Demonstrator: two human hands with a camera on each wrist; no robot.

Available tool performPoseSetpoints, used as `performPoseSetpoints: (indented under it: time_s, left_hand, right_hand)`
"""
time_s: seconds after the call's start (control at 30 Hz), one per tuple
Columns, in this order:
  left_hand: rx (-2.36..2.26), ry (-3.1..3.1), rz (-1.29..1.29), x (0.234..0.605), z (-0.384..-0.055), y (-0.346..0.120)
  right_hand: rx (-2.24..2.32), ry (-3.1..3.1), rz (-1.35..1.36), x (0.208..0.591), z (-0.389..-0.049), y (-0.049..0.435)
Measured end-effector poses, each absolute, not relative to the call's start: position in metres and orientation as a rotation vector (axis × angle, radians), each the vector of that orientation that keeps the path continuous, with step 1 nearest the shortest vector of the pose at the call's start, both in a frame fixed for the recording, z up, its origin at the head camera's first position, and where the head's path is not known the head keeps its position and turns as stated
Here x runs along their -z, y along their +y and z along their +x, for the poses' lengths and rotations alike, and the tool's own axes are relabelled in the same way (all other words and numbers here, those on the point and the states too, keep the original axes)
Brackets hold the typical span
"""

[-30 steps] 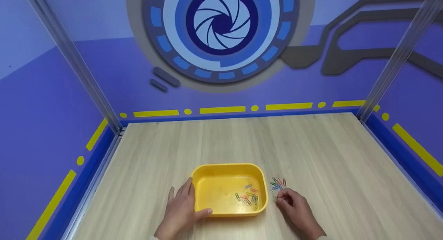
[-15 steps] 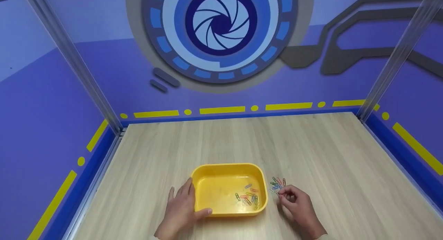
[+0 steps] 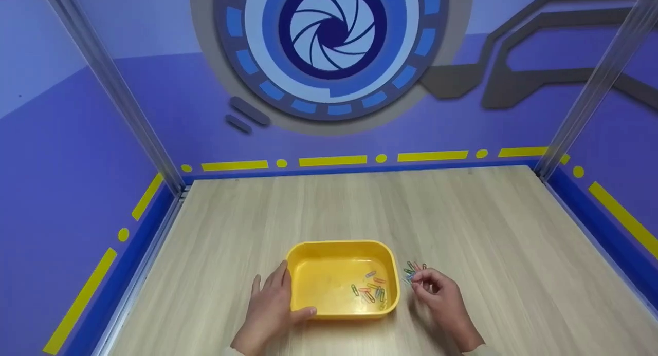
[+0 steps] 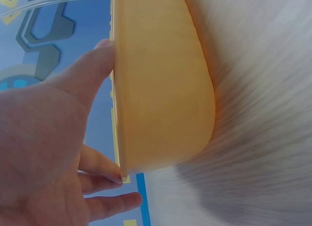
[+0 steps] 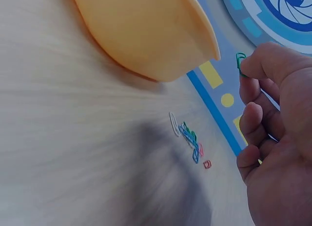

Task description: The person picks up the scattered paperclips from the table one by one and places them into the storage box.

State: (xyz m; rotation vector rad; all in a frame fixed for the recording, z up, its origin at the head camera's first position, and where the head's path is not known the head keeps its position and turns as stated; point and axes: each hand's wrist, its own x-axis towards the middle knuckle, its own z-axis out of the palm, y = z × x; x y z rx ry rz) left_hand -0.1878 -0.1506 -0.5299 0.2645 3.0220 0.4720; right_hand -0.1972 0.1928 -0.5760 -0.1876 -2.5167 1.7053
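A yellow plastic bin [image 3: 329, 279] stands on the wooden table, several coloured paper clips [image 3: 371, 293] lying in its right part. My left hand [image 3: 270, 307] rests against the bin's left front corner. Its straight thumb touches the front rim, and fingertips touch the left rim, as the left wrist view shows. My right hand [image 3: 442, 297] is raised just right of the bin, pinching a green paper clip [image 5: 240, 63] between thumb and index finger. Below it lies a small pile of loose paper clips [image 5: 189, 136], white, blue, green and reddish, partly hidden by my hand in the head view.
The pale wooden table [image 3: 247, 212] is bordered by a printed blue-purple back wall [image 3: 329, 140] and matching side panels. Metal corner posts [image 3: 118, 89] stand at both back corners. The bin's right wall lies between my right hand and the clips inside.
My right hand has risen slightly from beside the pile, with a clip pinched in its fingers. My left hand and the bin keep their places; the head view has shifted a little.
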Motion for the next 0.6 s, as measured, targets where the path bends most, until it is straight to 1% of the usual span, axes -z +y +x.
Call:
performPoseSetpoints:
  time_s: [0.27, 0.6]
  left_hand:
    - [-0.454, 3.029, 0.257, 0.528, -0.188, -0.149]
    - [-0.455, 3.034, 0.268, 0.529, -0.188, -0.15]
  right_hand:
    - [-1.692, -2.532, -0.124, 0.545, -0.19, 0.175]
    - [-1.659, -2.583, -0.042, 0.535, -0.195, 0.162]
